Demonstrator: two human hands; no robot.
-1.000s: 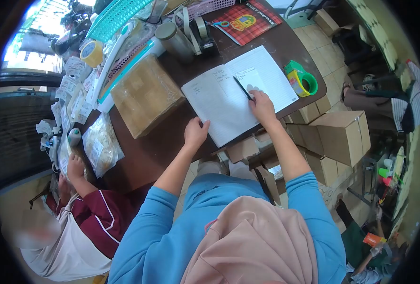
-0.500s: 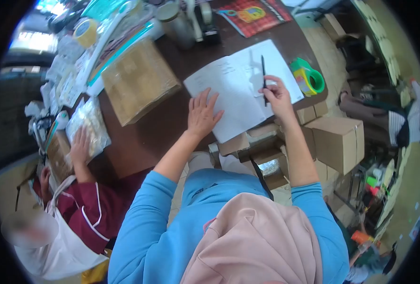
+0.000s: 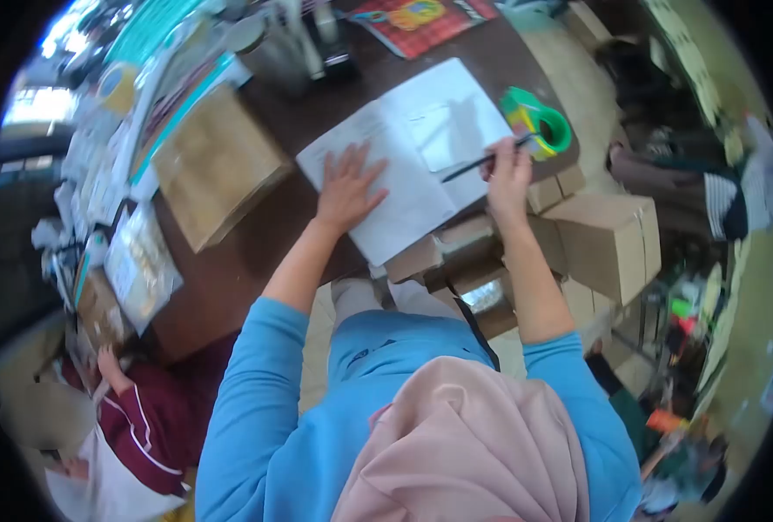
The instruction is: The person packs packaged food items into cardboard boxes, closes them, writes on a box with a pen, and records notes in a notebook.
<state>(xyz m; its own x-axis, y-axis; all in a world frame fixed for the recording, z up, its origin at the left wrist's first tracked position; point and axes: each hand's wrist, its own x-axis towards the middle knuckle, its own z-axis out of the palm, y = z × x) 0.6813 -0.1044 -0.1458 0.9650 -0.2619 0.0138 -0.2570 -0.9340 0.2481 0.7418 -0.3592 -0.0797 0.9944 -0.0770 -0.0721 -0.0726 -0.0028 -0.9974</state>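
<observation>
An open notebook [image 3: 397,204] lies on the dark table with some handwriting on its left page. My left hand [image 3: 350,187] rests flat on that page, fingers spread. In my right hand [image 3: 509,178] a slim black pen [image 3: 467,170] is pinched, slanting over the right page. Its lower left end points toward the page; I cannot tell whether it touches. A smaller white sheet [image 3: 443,148] lies on the right page. Just beyond my right hand sits a green tape dispenser [image 3: 554,130] with a yellow label.
A cardboard box [image 3: 217,165] stands left of the notebook, near a clear plastic bag [image 3: 145,274]. More cartons [image 3: 608,235] are at the right below the table edge. A red checkered booklet [image 3: 421,24] lies at the back. A co-worker's sleeve [image 3: 147,422] shows at lower left.
My right hand has tilted the pen from upright to a slant across the right page. The view has shifted, and the co-worker's hand has come off the plastic bag.
</observation>
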